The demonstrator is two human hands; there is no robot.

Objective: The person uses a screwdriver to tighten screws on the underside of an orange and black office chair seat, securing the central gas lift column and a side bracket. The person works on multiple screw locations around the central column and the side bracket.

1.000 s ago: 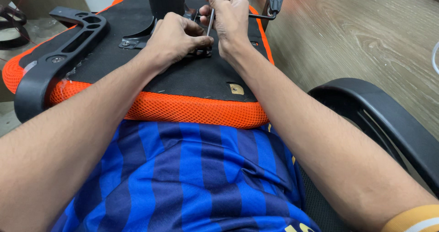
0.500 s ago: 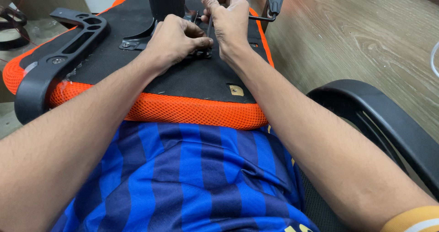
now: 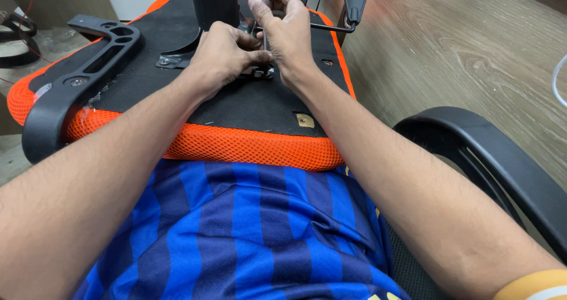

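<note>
Our right hand [image 3: 287, 31] closes around a screwdriver [image 3: 264, 16], held upright with its tip down at the metal bracket [image 3: 260, 72] on the black underside of the orange chair seat [image 3: 236, 143] on our lap. Our left hand [image 3: 227, 54] curls, fingertips pinching near the shaft.

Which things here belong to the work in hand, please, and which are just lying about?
In hand:
- upturned orange seat
- screwdriver in right hand
- metal bracket under left hand
- black column

Lying about:
- black loop on the floor
- black armrest, right
</note>
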